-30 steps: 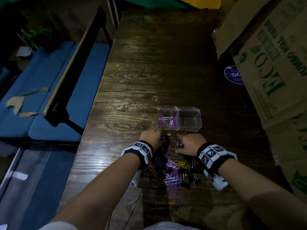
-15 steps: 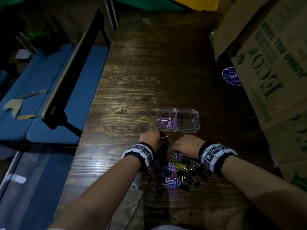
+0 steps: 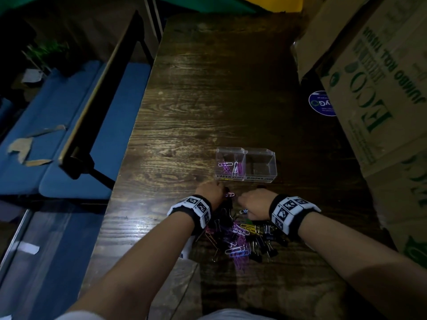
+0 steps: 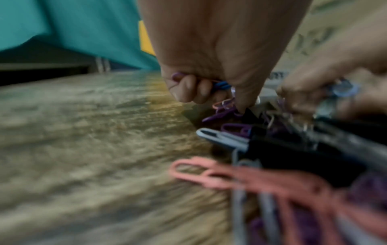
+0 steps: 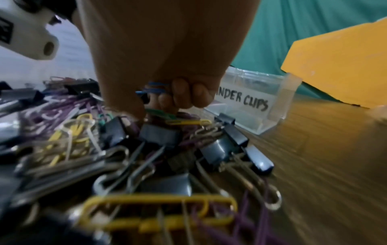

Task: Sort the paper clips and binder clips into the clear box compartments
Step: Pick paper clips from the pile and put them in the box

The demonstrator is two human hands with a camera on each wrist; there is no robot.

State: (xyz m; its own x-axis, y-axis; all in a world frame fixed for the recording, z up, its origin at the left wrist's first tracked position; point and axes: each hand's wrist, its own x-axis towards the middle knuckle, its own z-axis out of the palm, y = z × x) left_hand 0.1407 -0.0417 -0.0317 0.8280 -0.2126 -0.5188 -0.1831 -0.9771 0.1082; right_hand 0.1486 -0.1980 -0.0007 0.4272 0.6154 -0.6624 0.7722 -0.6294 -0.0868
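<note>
The clear two-compartment box (image 3: 246,165) stands on the wooden table just beyond the hands. Its left compartment, labelled paper clips, holds several purple and white paper clips (image 3: 231,166). The right compartment (image 5: 251,99), labelled binder clips, looks empty. A mixed pile of coloured paper clips and black binder clips (image 3: 240,236) lies under my wrists. My left hand (image 4: 209,92) is at the pile's far edge, its curled fingers holding blue and purple paper clips (image 4: 222,85). Beside it, my right hand (image 5: 167,99) has its fingers curled round blue paper clips (image 5: 155,87).
Large cardboard boxes (image 3: 381,88) crowd the table's right side, with a round blue sticker (image 3: 322,103) beside them. A blue bench (image 3: 69,135) and a dark frame stand off the table's left edge. Bare wood stretches beyond the clear box.
Both hands stay at the far edge of the pile, picking clips. The right hand has drawn slightly back and to the left. A pink clip now shows at the left fingertips.
</note>
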